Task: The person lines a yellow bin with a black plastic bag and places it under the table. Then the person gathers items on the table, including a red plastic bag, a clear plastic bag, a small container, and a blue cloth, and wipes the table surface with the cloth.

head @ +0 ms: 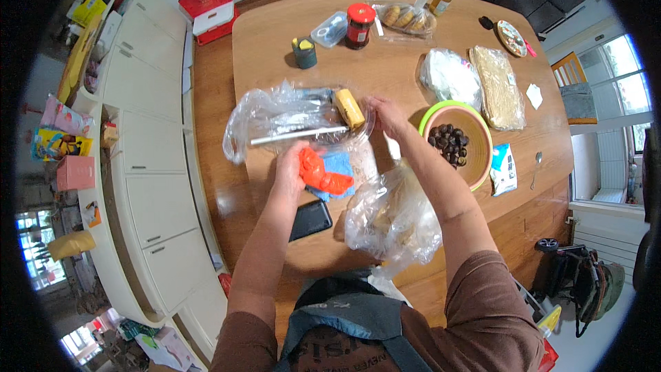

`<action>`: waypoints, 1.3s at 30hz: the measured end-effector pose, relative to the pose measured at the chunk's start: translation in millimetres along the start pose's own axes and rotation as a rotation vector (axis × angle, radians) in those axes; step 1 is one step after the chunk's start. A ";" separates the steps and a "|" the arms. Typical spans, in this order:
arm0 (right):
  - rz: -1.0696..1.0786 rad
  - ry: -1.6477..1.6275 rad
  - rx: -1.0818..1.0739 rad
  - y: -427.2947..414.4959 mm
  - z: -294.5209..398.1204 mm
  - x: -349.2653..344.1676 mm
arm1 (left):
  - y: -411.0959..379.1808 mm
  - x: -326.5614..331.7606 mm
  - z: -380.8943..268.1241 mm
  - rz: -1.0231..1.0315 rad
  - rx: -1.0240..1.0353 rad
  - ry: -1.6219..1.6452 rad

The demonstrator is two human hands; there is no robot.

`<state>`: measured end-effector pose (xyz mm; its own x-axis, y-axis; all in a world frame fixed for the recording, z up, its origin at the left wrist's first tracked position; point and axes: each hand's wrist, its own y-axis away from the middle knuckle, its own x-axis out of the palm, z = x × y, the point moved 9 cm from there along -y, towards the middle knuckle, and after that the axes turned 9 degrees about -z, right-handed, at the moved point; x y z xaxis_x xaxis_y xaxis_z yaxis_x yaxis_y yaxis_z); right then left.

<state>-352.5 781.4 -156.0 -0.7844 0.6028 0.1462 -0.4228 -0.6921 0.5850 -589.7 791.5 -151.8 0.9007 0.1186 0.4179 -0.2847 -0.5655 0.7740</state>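
My left hand [292, 165] is at the near side of a clear plastic tray, closed around a crumpled orange plastic bag [320, 173] that hangs over a blue cloth [338, 163]. My right hand [386, 113] is at the right end of the tray; whether its fingers grip the rim cannot be told. On the tray lie a clear plastic bag [268, 113], a yellow wrapped packet [349, 108] and a white stick [299, 136]. A large clear bag [395, 217] with tan contents sits under my right forearm. A black phone-like device [311, 219] lies by my left forearm.
Right of my hands, a bowl [481, 150] holds dark round pieces, beside a blue-white packet [503, 170], a white plastic bag [450, 76] and a wrapped tan slab [498, 88]. Farther back stand a dark green container [304, 53], a red-lidded jar [360, 26] and a glass bottle [442, 0].
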 end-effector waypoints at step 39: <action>-0.734 0.706 -0.840 76.6 165.3 -212.7 | -36.5 96.7 -6.3 0.067 0.101 -0.319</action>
<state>-143.0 665.8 -10.3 -0.2117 0.7827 -0.5853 -0.7985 -0.4839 -0.3582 -494.3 828.7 -136.6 0.9431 -0.1735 0.2837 -0.3267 -0.6435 0.6922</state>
